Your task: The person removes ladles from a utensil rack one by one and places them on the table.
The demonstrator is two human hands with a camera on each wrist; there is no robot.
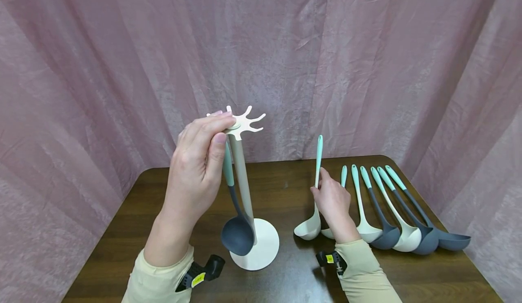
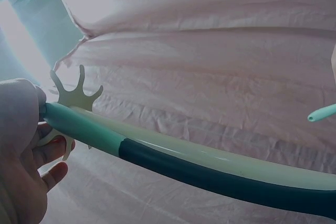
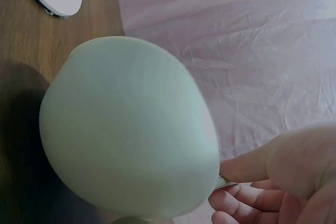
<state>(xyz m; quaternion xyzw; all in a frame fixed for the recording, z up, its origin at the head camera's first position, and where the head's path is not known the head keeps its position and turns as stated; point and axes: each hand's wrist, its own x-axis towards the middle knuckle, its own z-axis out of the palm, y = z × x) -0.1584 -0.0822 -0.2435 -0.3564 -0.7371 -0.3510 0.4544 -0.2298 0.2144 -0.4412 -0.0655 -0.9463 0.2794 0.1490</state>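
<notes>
My left hand lies with straight fingers over the top of a cream utensil stand, its thumb beside the hooks. From the stand hangs a dark grey ladle with a mint handle, close to that thumb. In the left wrist view, the ladle's mint handle reaches up to the hand, and loosely bent fingers show below it. To the right, my right hand pinches a white ladle by its handle, which points upward. That ladle's bowl fills much of the right wrist view.
A row of several ladles, white ones and grey ones, lies on the brown table right of the right hand. One white ladle is partly hidden behind that hand. A pink curtain hangs behind the table.
</notes>
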